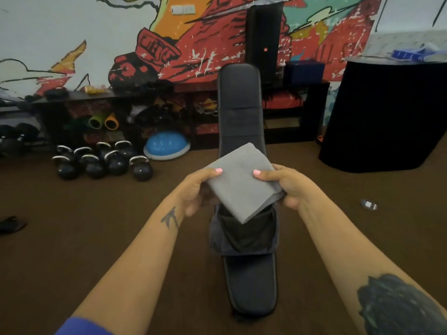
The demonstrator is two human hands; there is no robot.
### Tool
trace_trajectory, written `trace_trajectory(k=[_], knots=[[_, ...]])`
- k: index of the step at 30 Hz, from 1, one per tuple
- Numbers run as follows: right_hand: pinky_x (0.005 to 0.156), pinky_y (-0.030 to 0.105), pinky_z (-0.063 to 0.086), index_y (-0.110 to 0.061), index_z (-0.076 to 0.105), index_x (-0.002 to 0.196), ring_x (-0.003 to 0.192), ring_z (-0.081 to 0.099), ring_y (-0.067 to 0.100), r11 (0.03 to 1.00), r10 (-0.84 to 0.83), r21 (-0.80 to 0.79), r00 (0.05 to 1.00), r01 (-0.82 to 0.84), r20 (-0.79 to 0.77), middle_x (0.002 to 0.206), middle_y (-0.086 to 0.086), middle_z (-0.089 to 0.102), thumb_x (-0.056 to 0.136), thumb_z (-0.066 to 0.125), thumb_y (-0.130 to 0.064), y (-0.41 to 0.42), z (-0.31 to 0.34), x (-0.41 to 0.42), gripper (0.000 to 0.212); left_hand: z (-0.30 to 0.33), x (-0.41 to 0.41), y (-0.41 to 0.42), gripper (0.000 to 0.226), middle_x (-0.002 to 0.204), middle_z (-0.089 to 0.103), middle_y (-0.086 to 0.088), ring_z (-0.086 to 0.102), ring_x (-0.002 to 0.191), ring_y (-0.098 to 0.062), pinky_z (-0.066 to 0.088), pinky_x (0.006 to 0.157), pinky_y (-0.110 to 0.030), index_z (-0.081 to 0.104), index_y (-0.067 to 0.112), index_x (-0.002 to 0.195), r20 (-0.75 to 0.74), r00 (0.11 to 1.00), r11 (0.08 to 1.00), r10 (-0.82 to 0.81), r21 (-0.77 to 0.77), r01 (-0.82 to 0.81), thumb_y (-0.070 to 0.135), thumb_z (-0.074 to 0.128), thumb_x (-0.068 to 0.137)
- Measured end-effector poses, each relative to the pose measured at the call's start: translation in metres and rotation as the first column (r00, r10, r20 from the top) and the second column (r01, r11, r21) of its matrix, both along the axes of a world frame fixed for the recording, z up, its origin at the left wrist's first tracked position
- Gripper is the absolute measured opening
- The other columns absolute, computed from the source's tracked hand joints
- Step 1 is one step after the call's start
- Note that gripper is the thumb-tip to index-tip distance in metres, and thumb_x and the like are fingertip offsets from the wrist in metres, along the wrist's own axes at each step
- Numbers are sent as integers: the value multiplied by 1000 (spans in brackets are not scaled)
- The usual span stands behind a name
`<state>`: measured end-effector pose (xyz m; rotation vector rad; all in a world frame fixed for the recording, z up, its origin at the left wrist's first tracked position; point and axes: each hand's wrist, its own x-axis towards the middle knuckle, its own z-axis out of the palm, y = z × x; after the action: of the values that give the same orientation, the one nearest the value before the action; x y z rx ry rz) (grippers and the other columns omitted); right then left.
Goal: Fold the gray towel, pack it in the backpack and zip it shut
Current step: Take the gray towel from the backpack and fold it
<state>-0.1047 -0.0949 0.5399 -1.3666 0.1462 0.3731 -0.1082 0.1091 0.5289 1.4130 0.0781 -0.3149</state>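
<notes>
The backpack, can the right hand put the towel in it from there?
Probably yes. The backpack lies open right under the gray towel, which both the right hand and left hand hold; nothing sits between.

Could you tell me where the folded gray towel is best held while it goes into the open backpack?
Probably at its two side edges, as now: the left hand and right hand pinch the gray towel from opposite sides, thumbs on top. That leaves its low corner free to enter the backpack first.
</notes>
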Motion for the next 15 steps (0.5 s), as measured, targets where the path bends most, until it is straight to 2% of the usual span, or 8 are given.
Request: trace_trajectory(k=[3,6,8,9,12,15], knots=[[66,34,53,-14,66,94,85,67,24,998,51,-47,998,-52,-24,94,7,70,77,72,-5,-5,-11,5,20,-5,6,8,16,91,63,-4,61,82,-18,49,75,-32,60,19,98,-45,990,987,-133,86,136,29,57,86],[71,35,54,-13,66,94,86,66,24,990,115,-72,992,-118,-46,94,7,70,76,72,-5,-8,-18,14,21,-12,19,3,26,105,64,-3,60,95,-19,49,87,-36,64,22,100,-73,975,943,-210,249,222,36,68,78],[70,35,54,-13,65,95,85,65,24,987,135,-77,989,-139,-56,93,7,69,77,71,-5,-10,-21,20,20,-16,27,-4,36,110,65,-3,61,101,-20,51,88,-37,63,21,107,-93,964,906,-250,329,267,38,69,76],[70,35,54,-12,65,98,85,65,24,989,131,-61,990,-134,-59,93,7,69,78,70,-5,-12,-23,25,21,-19,34,-9,34,107,67,-2,63,98,-18,52,84,-33,62,20,106,-87,964,902,-251,340,265,35,70,77],[76,37,54,-7,64,107,90,66,25,995,39,98,996,-32,-75,97,9,71,85,66,-19,-18,-31,47,25,-28,58,-25,12,92,69,1,64,82,-12,53,69,-25,63,20,93,-38,988,949,-148,277,152,25,68,83],[83,42,52,-8,68,103,97,69,28,936,-41,345,995,68,-86,102,11,74,89,53,-47,-28,-40,71,44,-42,84,-41,14,94,68,0,63,84,-16,53,67,-27,62,18,95,5,1000,990,30,137,-31,23,68,83]])
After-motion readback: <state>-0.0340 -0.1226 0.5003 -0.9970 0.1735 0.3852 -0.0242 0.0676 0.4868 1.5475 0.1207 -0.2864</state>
